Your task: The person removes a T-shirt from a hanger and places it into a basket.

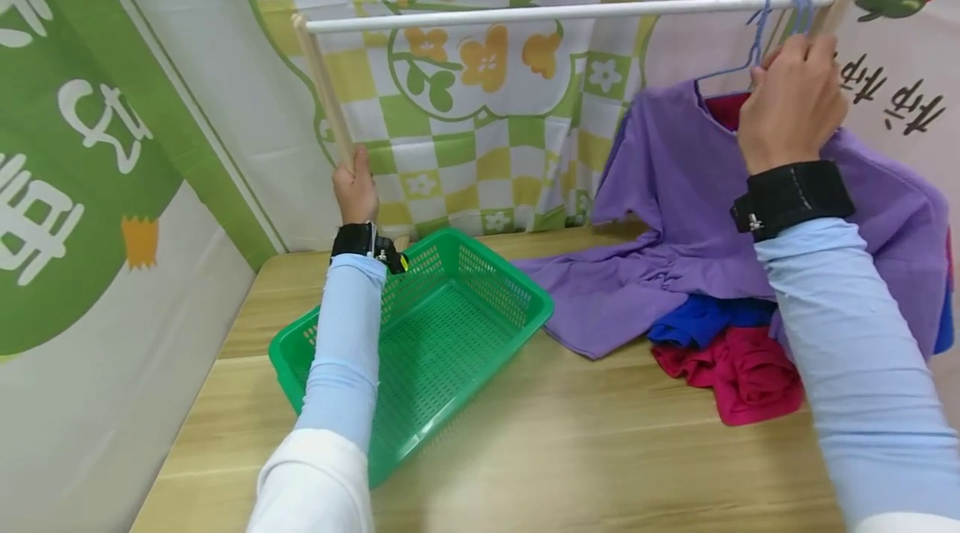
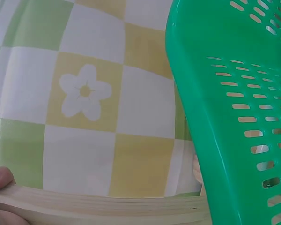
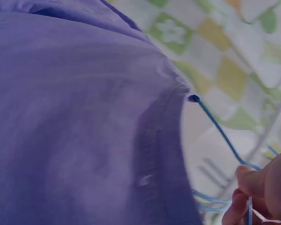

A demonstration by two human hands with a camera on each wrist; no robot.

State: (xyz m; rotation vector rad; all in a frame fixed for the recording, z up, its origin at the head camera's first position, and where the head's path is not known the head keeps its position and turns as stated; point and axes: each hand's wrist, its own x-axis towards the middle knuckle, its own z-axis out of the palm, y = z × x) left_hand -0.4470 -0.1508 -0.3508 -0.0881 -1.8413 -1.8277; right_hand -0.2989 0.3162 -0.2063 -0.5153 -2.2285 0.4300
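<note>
On the left side of the clothes rack, my left hand (image 1: 356, 190) grips the wooden upright (image 1: 326, 92). Its fingertips (image 2: 1, 178) show at the corner of the left wrist view. At the rack's right end, my right hand (image 1: 793, 104) pinches a blue wire hanger (image 1: 756, 50) just under the white rod (image 1: 525, 14). A purple shirt (image 1: 712, 183) hangs from that hanger, its lower part spread on the table. In the right wrist view, thumb and fingers (image 3: 253, 180) close on the hanger wire (image 3: 218, 124). Whether its hook rests on the rod is hard to tell.
A green plastic basket (image 1: 450, 308) stands on the wooden table (image 1: 570, 433) below my left forearm. Blue cloth (image 1: 705, 321) and red cloth (image 1: 757, 375) lie bunched under the purple shirt. More blue hanger hooks (image 1: 802, 8) sit by the right upright. A patterned curtain (image 1: 480, 158) hangs behind.
</note>
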